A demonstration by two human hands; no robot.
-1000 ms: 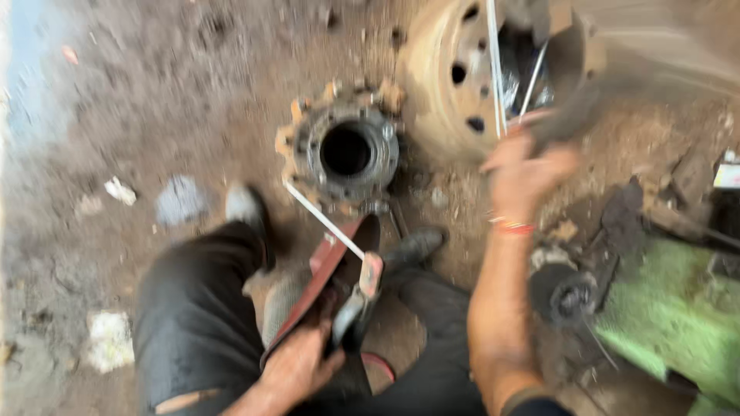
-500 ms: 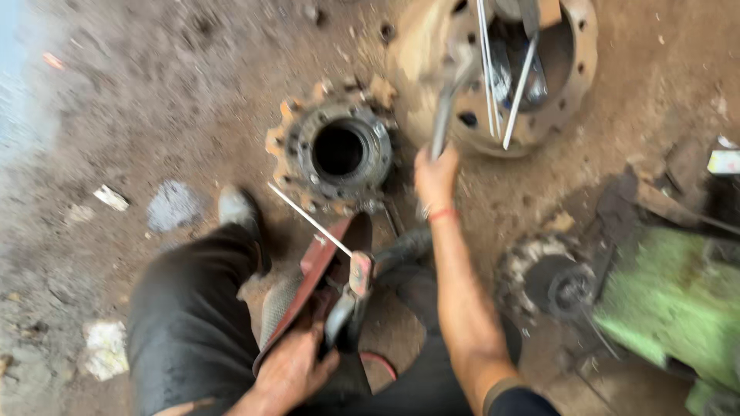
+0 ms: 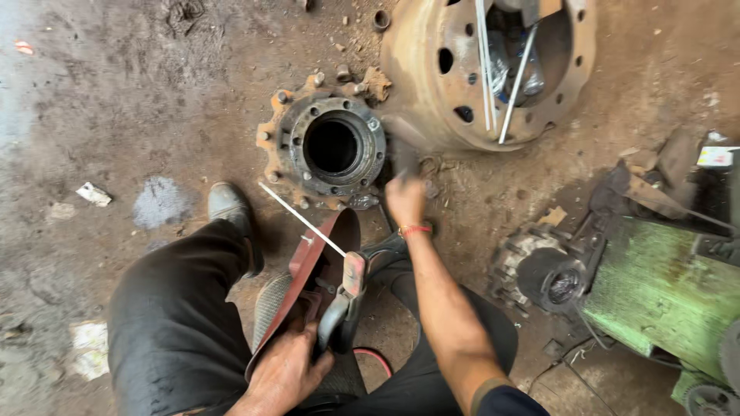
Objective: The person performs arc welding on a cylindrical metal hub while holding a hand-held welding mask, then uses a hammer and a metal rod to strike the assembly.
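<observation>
The right hand [image 3: 406, 199] is extended forward on a straight arm, low over the dirt floor [image 3: 139, 100], just beside the wheel hub [image 3: 331, 146]; it is blurred, so the state of its fingers cannot be determined. The left hand [image 3: 287, 368] rests near the lap, fingers clamped on a welding electrode holder [image 3: 343, 304] carrying a thin rod [image 3: 302, 220], beside a red curved plate [image 3: 304, 270].

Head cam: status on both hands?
Left hand grips electrode holder, rod clamped. Right hand near wheel hub, contents blurred. Red plate between knees.
</observation>
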